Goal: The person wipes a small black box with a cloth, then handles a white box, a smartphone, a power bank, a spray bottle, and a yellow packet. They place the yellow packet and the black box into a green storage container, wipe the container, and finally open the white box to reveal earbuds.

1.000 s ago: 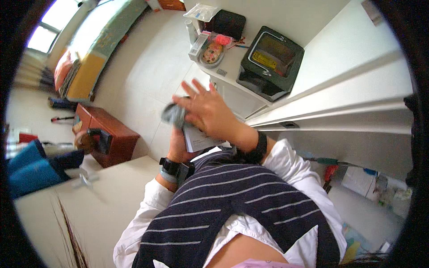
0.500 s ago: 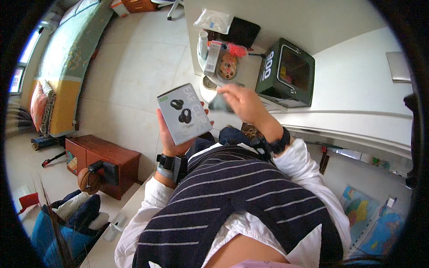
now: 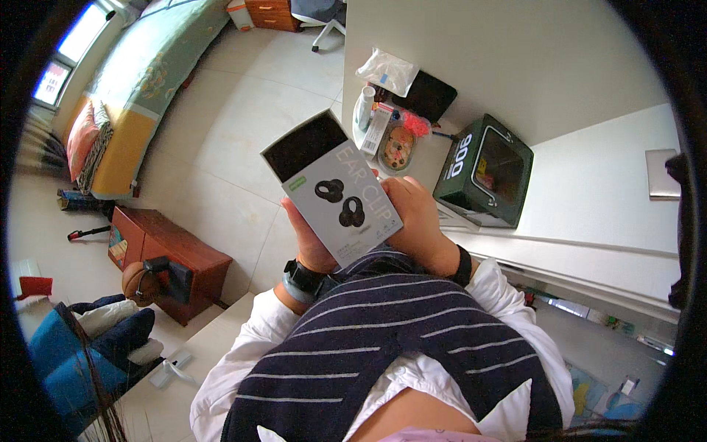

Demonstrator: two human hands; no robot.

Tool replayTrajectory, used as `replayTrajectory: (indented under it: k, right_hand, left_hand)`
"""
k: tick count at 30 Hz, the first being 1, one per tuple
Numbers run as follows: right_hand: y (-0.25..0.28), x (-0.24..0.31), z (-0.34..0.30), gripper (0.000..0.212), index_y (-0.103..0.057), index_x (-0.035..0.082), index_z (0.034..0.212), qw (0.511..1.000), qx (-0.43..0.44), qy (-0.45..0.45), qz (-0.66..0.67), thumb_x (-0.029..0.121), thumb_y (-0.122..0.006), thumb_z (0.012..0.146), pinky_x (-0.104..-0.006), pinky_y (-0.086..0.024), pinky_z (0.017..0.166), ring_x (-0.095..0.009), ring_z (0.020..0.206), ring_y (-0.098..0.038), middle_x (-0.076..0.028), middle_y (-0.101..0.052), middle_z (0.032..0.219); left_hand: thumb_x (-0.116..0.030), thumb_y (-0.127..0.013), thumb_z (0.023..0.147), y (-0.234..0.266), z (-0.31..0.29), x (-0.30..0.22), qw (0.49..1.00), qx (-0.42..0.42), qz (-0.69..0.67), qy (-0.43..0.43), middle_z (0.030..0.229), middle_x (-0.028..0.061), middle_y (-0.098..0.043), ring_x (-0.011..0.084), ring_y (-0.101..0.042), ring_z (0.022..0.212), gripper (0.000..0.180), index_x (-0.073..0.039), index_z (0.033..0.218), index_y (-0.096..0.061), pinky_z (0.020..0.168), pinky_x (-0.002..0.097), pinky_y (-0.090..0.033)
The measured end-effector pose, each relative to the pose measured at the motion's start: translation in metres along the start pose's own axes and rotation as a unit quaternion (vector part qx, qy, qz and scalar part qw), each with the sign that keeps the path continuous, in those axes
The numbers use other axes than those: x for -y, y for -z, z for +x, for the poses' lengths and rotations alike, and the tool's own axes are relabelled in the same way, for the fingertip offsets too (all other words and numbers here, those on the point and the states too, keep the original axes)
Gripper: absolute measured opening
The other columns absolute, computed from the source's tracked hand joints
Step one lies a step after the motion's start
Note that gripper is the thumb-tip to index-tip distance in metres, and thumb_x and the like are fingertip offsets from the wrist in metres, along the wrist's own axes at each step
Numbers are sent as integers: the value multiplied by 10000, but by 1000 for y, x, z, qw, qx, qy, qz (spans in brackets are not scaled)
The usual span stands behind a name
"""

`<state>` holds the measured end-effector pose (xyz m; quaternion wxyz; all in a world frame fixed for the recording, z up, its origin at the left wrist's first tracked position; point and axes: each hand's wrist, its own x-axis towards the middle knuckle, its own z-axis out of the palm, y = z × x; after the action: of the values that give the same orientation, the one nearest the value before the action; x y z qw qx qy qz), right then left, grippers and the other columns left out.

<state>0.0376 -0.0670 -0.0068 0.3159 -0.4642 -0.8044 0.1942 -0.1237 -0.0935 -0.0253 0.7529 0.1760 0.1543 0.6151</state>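
Both grips (hands [image 3: 313, 243]) around box [image 3: 335, 193]

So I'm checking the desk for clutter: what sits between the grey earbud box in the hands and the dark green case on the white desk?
In the head view, only the right hand gripping the earbud box lies between it and the green case.

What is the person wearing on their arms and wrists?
Both arms are in white long sleeves, pushed back a little from the wrists. Over the shirt sits a dark navy vest with thin white stripes. The left hand has a dark watch with a grey band at its wrist. The right hand has a black wristband. The fingers are bare.
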Motion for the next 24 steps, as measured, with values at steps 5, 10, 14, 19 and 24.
replayTrajectory:
  k: [5, 10, 14, 19, 24]
  right_hand:
    - [5, -3, 4, 274, -575, 78, 873, 999, 10, 14, 37, 232, -711, 692, -434, -429, 676, -347, 767, -571, -120, -600, 797]
    - [45, -16, 5, 515, -601, 100, 1098, 968, 228, -14, 99, 320, -787, 671, -401, -469, 757, -327, 845, -604, -141, -621, 901]
    - [78, -40, 11, 511, -595, 87, 1163, 912, 332, -120, 208, 258, -769, 713, -322, -465, 827, -203, 922, -602, -88, -610, 959]
    - [77, -51, 27, 229, -581, 36, 1041, 921, 151, -163, 319, 50, -611, 814, -304, -425, 927, -158, 999, -579, -66, -618, 1002]
    - [67, -42, 54, 508, -542, 16, 1288, 903, 165, -122, 377, 338, -619, 902, -258, -417, 881, -120, 928, -577, -36, -640, 952]
  left_hand:
    - [-874, -314, 742, -9, 1, 0, 1000, 17, 20, 10, 1330, 206, -477, 307, -523, 1180, 1088, -24, 1421, -313, 975, 430, -461]
    - [-843, -277, 784, -3, -3, -5, 977, 62, -178, 104, 1371, 285, -385, 448, -479, 1184, 1059, -8, 1436, -266, 936, 608, -444]
    - [-775, -284, 839, 7, -7, -4, 924, 73, -325, 188, 1372, 341, -349, 524, -463, 1161, 963, -46, 1466, -231, 910, 676, -419]
    - [-771, -292, 839, 12, -10, -1, 909, 55, -328, 250, 1351, 364, -360, 537, -476, 1144, 959, -53, 1470, -228, 892, 667, -437]
    - [-810, -259, 814, 9, -6, 2, 905, 52, -280, 315, 1319, 367, -399, 535, -510, 1109, 1007, -43, 1466, -231, 861, 635, -476]
